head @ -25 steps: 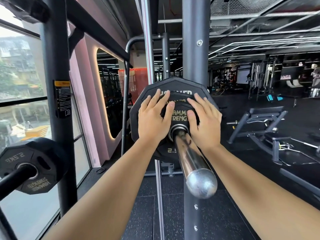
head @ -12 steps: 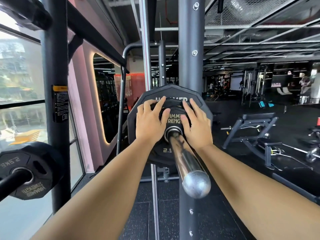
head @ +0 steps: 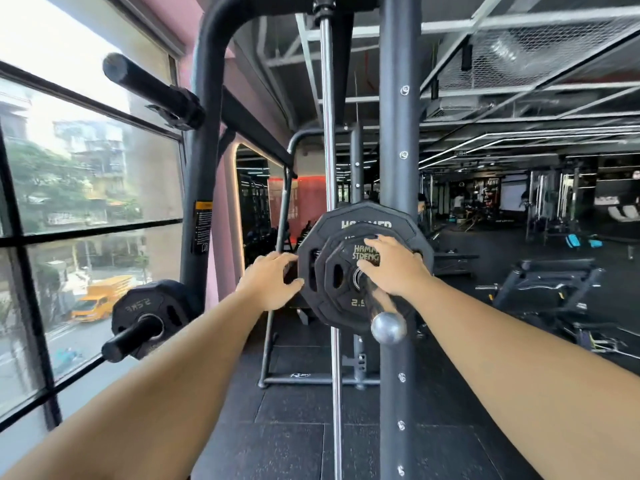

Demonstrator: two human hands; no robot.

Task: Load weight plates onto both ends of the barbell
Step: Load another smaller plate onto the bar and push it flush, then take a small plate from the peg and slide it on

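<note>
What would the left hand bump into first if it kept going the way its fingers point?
Most likely the big black plate. The left hand points at its left rim from very close, though depth is unclear.

1. The barbell shows me its chrome sleeve, pointing out toward me and ending in a rounded knob.
2. The small plate is black and many-sided, marked 2.5 with gold lettering. It stands upright on the sleeve, close against the bigger one.
3. The large plate is black with white HAMMER lettering, upright just behind it.
4. A spare plate, also black, hangs on a black peg to my left.
</note>
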